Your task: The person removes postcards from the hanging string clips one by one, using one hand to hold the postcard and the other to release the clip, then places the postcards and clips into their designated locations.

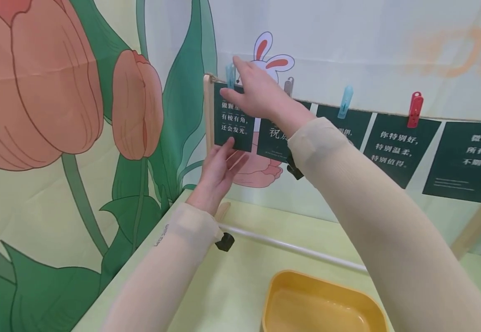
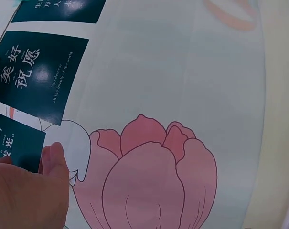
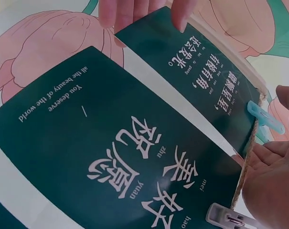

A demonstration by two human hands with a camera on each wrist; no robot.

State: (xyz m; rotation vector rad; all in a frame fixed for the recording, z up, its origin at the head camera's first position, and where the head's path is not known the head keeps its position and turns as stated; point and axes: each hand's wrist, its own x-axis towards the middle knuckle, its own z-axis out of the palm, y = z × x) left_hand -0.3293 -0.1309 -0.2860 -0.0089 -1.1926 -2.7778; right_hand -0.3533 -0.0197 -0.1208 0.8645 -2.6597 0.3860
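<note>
A dark green card (image 1: 241,123) with white writing hangs at the left end of a twine line, under a light blue clothespin (image 3: 266,118). My left hand (image 1: 216,171) holds this card by its lower edge, thumb on the printed face and fingers behind. Up at the clothespin is my right hand (image 1: 261,90), thumb and fingers spread on either side of it; in the right wrist view they stand apart from the clothespin. Beside it hangs a second green card (image 3: 87,124), held by a grey clothespin (image 3: 225,215) and partly covered by my right arm in the head view.
More green cards (image 1: 398,143) hang to the right, one under a red clothespin (image 1: 415,109). A wooden post (image 1: 208,110) supports the line's left end. On the pale green table, a white rod (image 1: 290,246) lies behind a yellow bin (image 1: 327,281).
</note>
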